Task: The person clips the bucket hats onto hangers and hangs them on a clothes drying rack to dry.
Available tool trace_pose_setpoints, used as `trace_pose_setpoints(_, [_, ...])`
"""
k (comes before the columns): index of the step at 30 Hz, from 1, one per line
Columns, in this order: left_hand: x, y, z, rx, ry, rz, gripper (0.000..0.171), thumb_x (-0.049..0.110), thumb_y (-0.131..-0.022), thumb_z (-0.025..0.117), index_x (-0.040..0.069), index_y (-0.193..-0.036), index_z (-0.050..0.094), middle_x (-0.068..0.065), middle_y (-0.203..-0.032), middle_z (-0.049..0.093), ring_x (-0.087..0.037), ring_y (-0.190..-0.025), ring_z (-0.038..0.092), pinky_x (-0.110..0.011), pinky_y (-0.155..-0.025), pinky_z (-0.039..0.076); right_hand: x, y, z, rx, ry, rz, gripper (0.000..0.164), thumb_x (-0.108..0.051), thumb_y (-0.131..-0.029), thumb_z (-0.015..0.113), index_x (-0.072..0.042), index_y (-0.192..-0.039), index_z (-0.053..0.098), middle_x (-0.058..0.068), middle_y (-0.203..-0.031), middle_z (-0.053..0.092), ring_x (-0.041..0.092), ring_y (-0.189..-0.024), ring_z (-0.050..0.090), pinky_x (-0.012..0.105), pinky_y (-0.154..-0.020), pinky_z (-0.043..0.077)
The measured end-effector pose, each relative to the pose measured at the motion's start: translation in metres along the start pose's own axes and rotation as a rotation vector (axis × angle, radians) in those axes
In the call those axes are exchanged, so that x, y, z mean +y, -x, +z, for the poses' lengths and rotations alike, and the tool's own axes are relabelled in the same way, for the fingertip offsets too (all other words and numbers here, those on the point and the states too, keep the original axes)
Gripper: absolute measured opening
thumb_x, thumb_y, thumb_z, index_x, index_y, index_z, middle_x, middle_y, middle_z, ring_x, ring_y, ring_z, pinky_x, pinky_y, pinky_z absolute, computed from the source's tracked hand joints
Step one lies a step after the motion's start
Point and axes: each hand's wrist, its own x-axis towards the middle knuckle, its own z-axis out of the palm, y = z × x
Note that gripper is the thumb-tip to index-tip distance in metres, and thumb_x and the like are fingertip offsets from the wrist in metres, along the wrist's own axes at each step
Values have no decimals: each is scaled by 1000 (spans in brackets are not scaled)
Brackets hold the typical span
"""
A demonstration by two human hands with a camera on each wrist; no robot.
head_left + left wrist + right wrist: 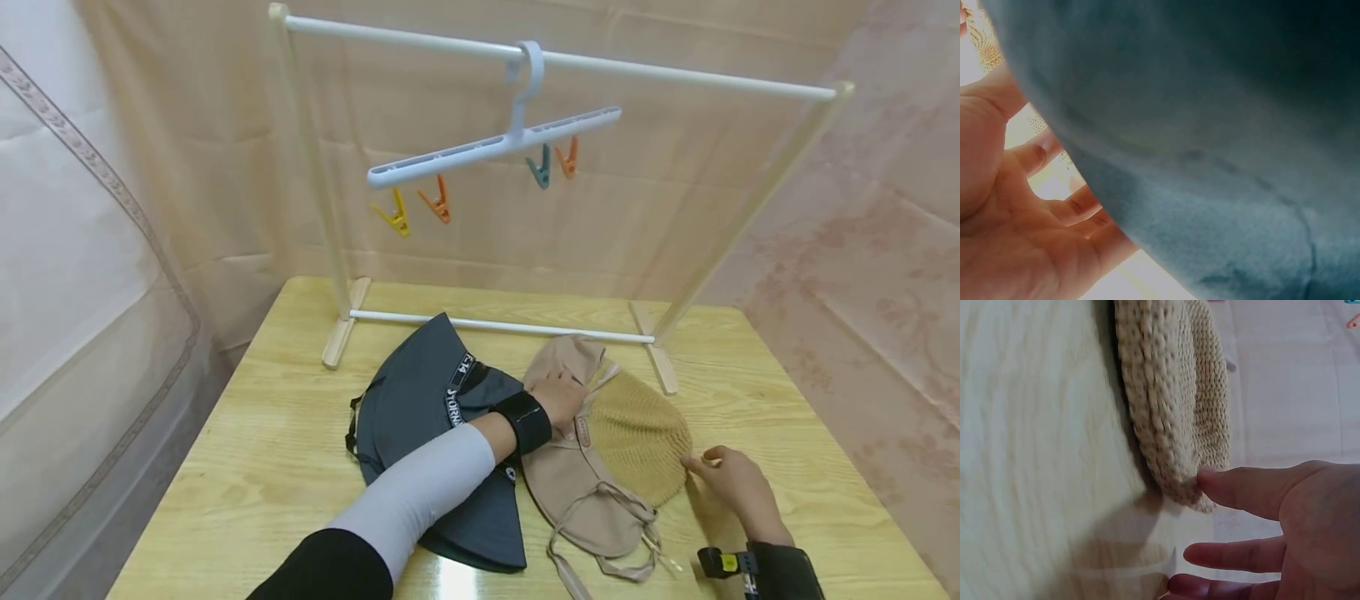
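A tan knit hat lies partly beneath a beige fabric hat with long ties. My left hand rests on the beige hat, its fingers relaxed. The left wrist view is mostly filled by the dark blue-grey hat, which covers part of the left hand. My right hand pinches the knit hat's right edge. From the right wrist, my right hand shows its thumb on the knit hat; the index finger's place is unclear. The dark lettered hat lies under the left forearm.
Behind the hats stands a rack with a white top bar and wooden feet. A pale blue hanger hangs from it, holding a yellow clip, orange clips and a teal clip. Curtains surround the wooden table.
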Motion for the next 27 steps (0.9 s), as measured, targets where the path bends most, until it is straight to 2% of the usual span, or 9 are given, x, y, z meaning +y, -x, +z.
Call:
trace_pose_setpoints(4, [0,0,0,-1,6,9,61,44,-83,75,24,-138,54,-3,-140,52,-17,-119,46,-29,-100,41,-1,1,6,3,-39,14,70,-49,-97,52,18,-119,54,39,-112,60,51,-99,60,52,-77,52])
trace_pose_setpoints(11, [1,-3,5,-41,45,-9,71,46,-80,77,26,-141,49,-6,-139,47,-20,-119,46,-29,-95,45,-8,4,15,44,-87,17,68,-44,-94,58,20,-117,54,37,-108,63,49,-95,63,51,-76,52])
trace_pose_setpoints(16, [2,-3,5,-53,46,-20,73,48,-78,78,27,-142,49,-5,-138,47,-20,-119,46,-29,-95,45,-12,6,20,80,-105,26,66,-37,-93,61,22,-120,52,37,-108,63,41,-87,67,48,-71,54])
trace_pose_setpoints(22, [2,-2,6,-27,-1,-30,64,47,-84,72,27,-140,51,-5,-133,51,-18,-112,49,-29,-83,48,-15,6,21,87,-251,58,69,-35,-93,62,22,-127,45,37,-106,64,26,-73,69,40,-65,55])
trace_pose_setpoints(27, [0,-5,6,-20,-5,-60,64,48,-84,71,27,-141,50,-4,-132,50,-16,-109,48,-29,-79,47,-19,3,19,150,-353,84,65,-31,-92,65,20,-128,47,34,-106,65,19,-72,67,32,-63,53])
